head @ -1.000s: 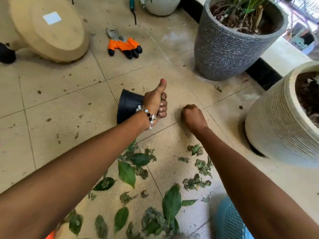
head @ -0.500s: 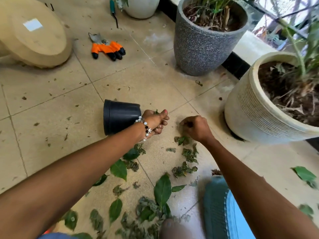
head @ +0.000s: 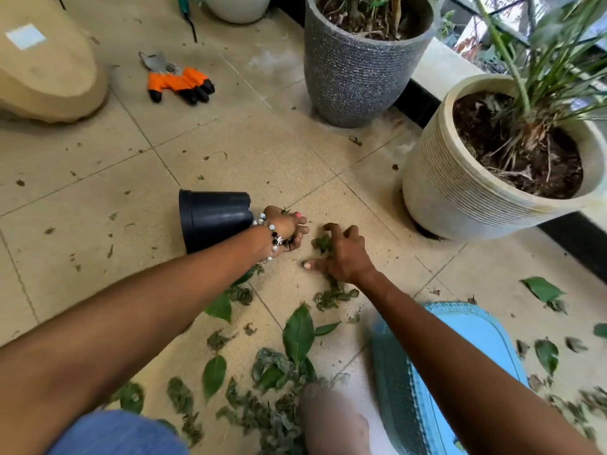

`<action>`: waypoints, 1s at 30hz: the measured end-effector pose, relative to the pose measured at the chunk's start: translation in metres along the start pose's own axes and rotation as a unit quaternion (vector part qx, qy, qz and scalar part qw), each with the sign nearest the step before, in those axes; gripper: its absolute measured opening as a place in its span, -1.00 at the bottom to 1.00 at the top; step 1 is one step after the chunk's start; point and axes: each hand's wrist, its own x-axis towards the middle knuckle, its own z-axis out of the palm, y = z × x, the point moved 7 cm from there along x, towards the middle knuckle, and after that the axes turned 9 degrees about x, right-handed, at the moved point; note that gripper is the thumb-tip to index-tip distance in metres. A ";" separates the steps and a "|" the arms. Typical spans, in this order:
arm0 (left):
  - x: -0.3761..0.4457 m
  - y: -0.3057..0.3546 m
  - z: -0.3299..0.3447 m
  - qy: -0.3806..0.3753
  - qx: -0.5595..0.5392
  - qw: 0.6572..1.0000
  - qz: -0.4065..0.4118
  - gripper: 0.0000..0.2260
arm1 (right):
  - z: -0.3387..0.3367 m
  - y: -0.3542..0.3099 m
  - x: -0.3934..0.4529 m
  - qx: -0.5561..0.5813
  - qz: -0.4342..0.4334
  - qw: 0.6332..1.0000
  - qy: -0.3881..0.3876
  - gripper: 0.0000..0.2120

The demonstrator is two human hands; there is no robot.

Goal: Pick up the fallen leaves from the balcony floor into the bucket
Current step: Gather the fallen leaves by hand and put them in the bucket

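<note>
Since half a second ago: right hand [head: 341,254] unclenched, fingers spread and clawing a leaf clump [head: 323,243]. Left hand [head: 289,228] curled around gathered leaves beside the black bucket [head: 213,218], tipped on its side. Risk: dry crumbly bits slipping between fingers, bucket rolling. No readable writing; white sticker [head: 24,36] blank.

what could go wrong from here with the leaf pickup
The black bucket lies on its side, so leaves dropped in may spill back out. The left hand already holds leaves, so crumbs may fall as the right hand rakes more. Leaves beyond the blue stool could get missed.
</note>
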 end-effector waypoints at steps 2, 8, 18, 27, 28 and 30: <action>-0.001 -0.001 -0.004 0.010 0.013 1.000 0.008 -0.82 | 0.010 -0.013 0.001 -0.052 -0.043 0.998 0.014 -0.22; 0.000 -0.011 -0.009 0.017 0.023 1.000 0.001 -0.76 | 0.012 -0.031 -0.005 -0.046 -0.189 0.979 0.067 -0.82; -0.010 -0.017 0.023 -0.055 -0.054 0.994 -0.072 -0.57 | -0.037 -0.027 -0.001 0.312 -0.041 0.934 0.172 -0.87; -0.002 0.000 0.022 0.018 -0.060 0.998 -0.014 -0.63 | -0.041 -0.054 -0.023 0.261 -0.151 0.953 -0.013 -0.70; -0.001 0.002 0.020 0.024 -0.060 0.998 -0.005 -0.65 | -0.047 -0.049 -0.026 0.349 -0.128 0.928 -0.001 -0.70; 0.000 0.003 0.019 0.011 -0.086 0.996 -0.005 -0.66 | -0.053 -0.031 -0.028 0.424 -0.068 0.900 0.072 -0.80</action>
